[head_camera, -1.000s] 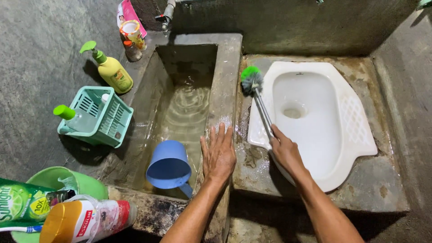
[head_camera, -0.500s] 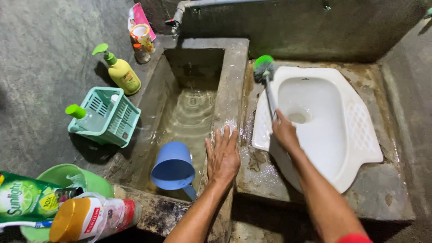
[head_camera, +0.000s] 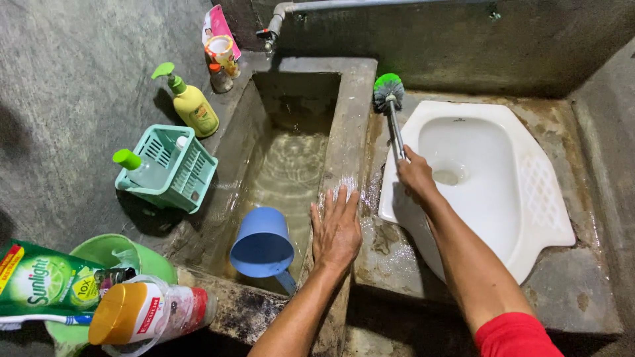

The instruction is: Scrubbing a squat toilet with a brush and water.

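Note:
My right hand [head_camera: 415,175] grips the metal handle of a toilet brush [head_camera: 389,99]. Its green and grey bristle head rests on the wet concrete at the far left corner of the white squat toilet [head_camera: 522,198]. My left hand [head_camera: 336,228] lies flat, fingers spread, on the wet concrete wall [head_camera: 350,139] between the water basin and the toilet. A blue plastic dipper [head_camera: 262,248] floats tilted in the basin just left of that hand.
The concrete basin [head_camera: 284,165] holds rippling water under a tap [head_camera: 271,33]. On its left ledge stand a yellow pump bottle [head_camera: 194,106], a teal basket [head_camera: 173,168], a green bucket [head_camera: 116,254], a green soap pouch [head_camera: 46,281] and an orange-capped bottle [head_camera: 149,314].
My right hand pushed the brush away from me, from beside the toilet's left rim up to its far left corner. My left hand stayed flat on the wall.

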